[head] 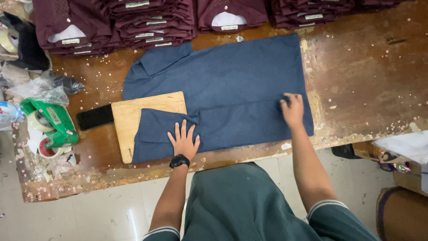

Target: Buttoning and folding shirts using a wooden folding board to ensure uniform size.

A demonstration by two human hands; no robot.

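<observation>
Navy cloth, a shirt (pixel 223 85), lies spread at the centre of the worn wooden worktop (pixel 365 76), partly hiding a wooden folding board (pixel 133 116) at 9 o'clock. The left hand (pixel 183 140) presses flat, fingers spread, on the folded sleeve; the right hand (pixel 292 109) pinches a fold at 3 o'clock. Maroon shirt stacks (pixel 151 22) at 12 o'clock are cut off by the frame.

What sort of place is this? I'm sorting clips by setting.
Probably a garment packing or finishing workshop. Stacks of folded maroon shirts line the worn wooden table, a blue shirt lies over a wooden folding board, and a green tape dispenser sits nearby.
</observation>
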